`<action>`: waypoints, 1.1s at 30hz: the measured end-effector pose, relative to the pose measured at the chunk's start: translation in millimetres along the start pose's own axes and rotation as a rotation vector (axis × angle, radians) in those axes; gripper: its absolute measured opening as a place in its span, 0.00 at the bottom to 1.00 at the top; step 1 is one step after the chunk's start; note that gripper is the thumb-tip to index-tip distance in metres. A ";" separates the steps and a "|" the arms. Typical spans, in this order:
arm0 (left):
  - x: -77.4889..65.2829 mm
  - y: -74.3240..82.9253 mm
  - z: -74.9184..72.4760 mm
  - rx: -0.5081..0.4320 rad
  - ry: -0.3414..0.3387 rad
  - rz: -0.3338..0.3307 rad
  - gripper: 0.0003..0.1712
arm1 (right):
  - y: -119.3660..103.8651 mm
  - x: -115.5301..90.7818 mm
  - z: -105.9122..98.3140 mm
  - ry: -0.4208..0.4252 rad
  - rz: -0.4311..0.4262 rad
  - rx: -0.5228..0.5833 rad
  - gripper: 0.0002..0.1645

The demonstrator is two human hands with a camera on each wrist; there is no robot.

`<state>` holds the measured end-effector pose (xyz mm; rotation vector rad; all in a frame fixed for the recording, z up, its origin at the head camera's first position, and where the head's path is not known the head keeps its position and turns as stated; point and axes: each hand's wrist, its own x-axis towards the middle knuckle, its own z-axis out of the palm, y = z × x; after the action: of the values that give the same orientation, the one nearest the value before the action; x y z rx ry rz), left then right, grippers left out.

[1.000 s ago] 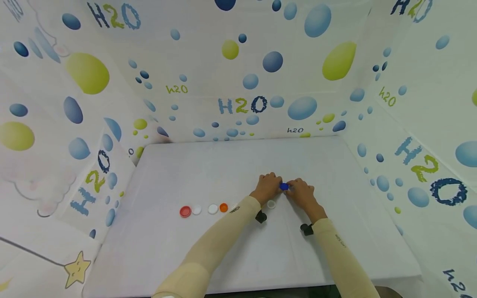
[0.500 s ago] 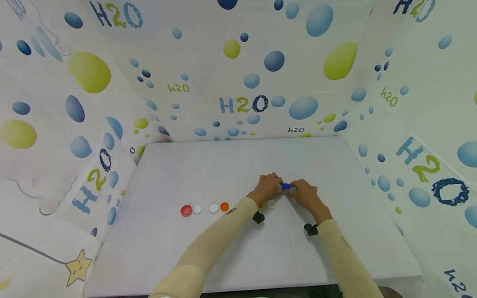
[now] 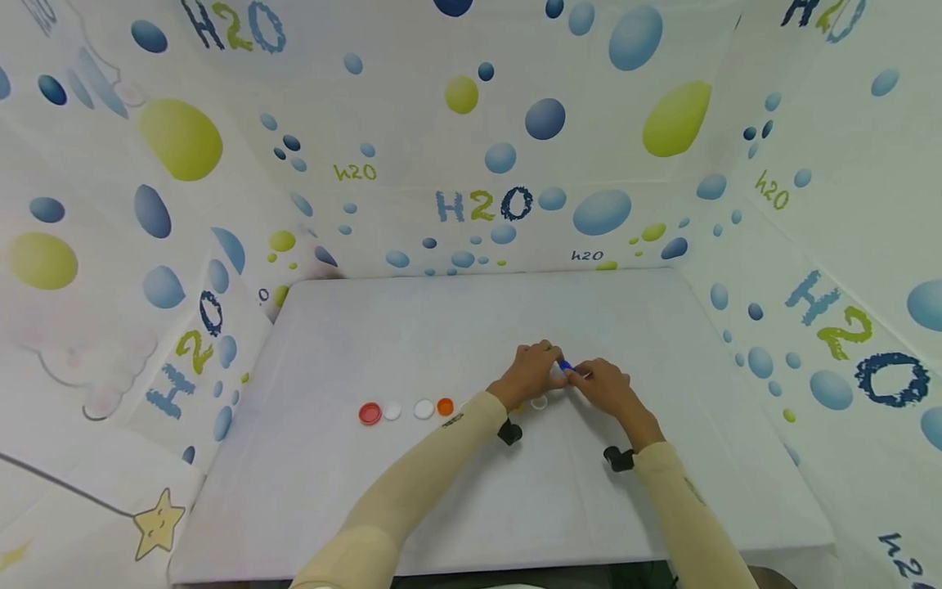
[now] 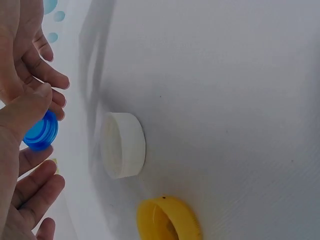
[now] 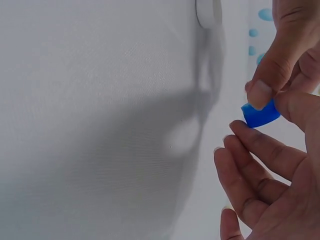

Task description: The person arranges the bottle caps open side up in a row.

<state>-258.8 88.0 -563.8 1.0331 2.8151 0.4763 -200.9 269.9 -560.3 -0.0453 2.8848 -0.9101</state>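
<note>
A small blue bottle cap point(image 3: 564, 365) is held up between my two hands, tilted nearly edge-on in the head view. My left hand point(image 3: 526, 373) pinches it, its thumb across the cap point(image 4: 41, 131) in the left wrist view. From the other side my right hand point(image 3: 605, 386) grips it too, thumb and index finger at the cap point(image 5: 261, 114), the other fingers loosely spread. Below the hands a white cap point(image 4: 125, 145) and a yellow cap point(image 4: 170, 220) stand on the white cloth. Part of the yellow one is hidden by the left hand in the head view.
A row of caps lies left of my arm: a red one point(image 3: 370, 414), a white one point(image 3: 393, 411), another white one point(image 3: 423, 409) and an orange one point(image 3: 445, 406). The left sleeve point(image 3: 419, 483) covers part of the row. Printed cloth walls point(image 3: 412, 106) enclose the table point(image 3: 331, 491).
The blue cap has turned from showing its broad face to nearly edge-on between the fingers. The right hand has shifted slightly right and down; the head view has shifted a little.
</note>
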 end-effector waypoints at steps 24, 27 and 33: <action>-7.3 11.4 -0.6 0.101 -0.043 0.061 0.20 | -1.3 -21.5 9.8 -0.004 0.063 0.066 0.32; -7.8 11.6 1.2 0.083 -0.052 0.062 0.20 | 1.3 -22.4 12.5 0.021 0.037 0.097 0.30; -12.5 14.8 1.1 0.079 -0.059 0.064 0.21 | 5.7 -25.6 16.8 0.064 -0.071 0.159 0.24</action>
<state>-240.0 90.9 -560.0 1.1361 2.7766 0.3373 -173.5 266.6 -574.6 -0.1071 2.8747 -1.1710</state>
